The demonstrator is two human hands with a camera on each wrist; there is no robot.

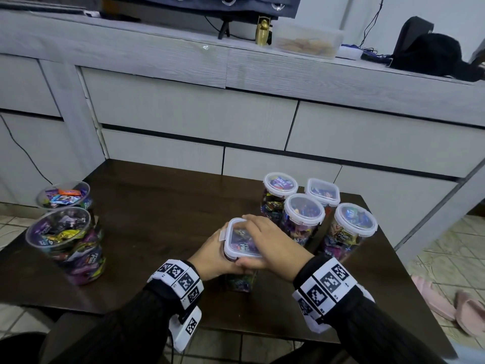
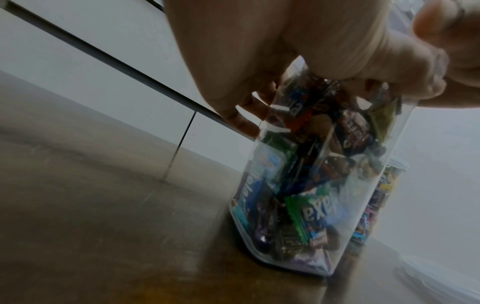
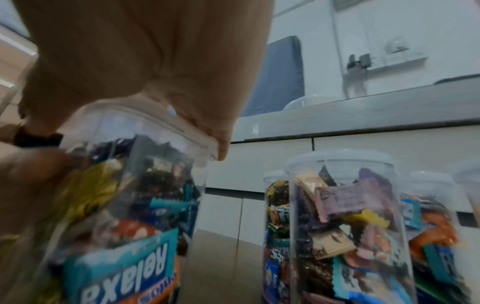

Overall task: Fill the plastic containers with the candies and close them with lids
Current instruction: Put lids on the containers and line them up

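The left hand wraps the square container just under its rim, while the right hand lies flat on the lid, fingers pressing. To seat it well, I would press each clip edge down evenly, keeping the container upright on the table. Beyond the right grip stand four lidded containers; well left, two open containers.

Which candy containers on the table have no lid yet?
The two round containers at the table's left edge, the near one and the far one, stand open-topped. The four at the right and the square one under the hands have lids.
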